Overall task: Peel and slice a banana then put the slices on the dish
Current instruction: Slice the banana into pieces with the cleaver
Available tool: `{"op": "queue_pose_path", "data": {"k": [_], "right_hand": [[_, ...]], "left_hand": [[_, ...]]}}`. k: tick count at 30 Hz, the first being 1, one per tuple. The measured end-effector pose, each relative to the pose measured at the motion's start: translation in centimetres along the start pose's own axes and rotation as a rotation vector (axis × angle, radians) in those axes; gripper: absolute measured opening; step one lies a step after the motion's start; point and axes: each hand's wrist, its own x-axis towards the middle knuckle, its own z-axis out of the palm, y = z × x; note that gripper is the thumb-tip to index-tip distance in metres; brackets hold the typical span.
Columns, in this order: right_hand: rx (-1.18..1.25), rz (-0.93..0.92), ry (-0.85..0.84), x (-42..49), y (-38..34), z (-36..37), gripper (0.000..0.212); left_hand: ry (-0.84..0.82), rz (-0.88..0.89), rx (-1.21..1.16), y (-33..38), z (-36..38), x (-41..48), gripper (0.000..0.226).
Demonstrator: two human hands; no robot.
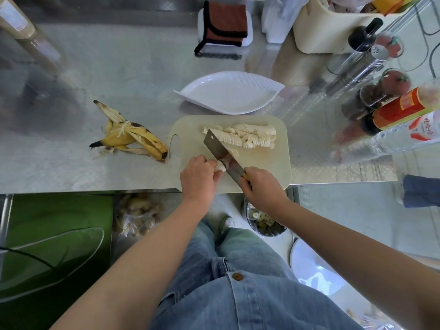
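A pale cutting board [190,129] lies at the counter's front edge. Several banana slices [247,138] lie in rows across its far half. My left hand [198,177] pinches a short banana end piece [220,166] on the board's near part. My right hand [263,188] grips the handle of a cleaver [220,151], whose blade slants up-left and rests against that piece. One loose slice [233,152] lies just right of the blade. A white leaf-shaped dish [228,92] sits behind the board, with nothing on it.
A banana peel [128,139] lies left of the board on the steel counter. Bottles and spice jars [390,101] crowd the right side. A folded brown cloth on a white tray [226,25] sits at the back. A bin [264,222] stands below the counter edge.
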Motion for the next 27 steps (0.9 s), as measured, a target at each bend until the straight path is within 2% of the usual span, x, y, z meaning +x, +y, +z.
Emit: {"op": "queue_pose_path", "data": {"k": [8, 23, 27], "right_hand": [[0.07, -0.035, 0.112, -0.22, -0.3, -0.75, 0.026], [-0.011, -0.005, -0.013, -0.03, -0.44, -0.3, 0.024], [-0.003, 0.0, 0.004, 0.09, -0.25, -0.27, 0.026]], "left_hand": [[0.004, 0.007, 0.016, -0.02, 0.02, 0.04, 0.026], [0.001, 0.003, 0.006, -0.03, 0.03, 0.03, 0.024], [-0.002, 0.004, 0.01, -0.01, -0.01, 0.0, 0.025]]}}
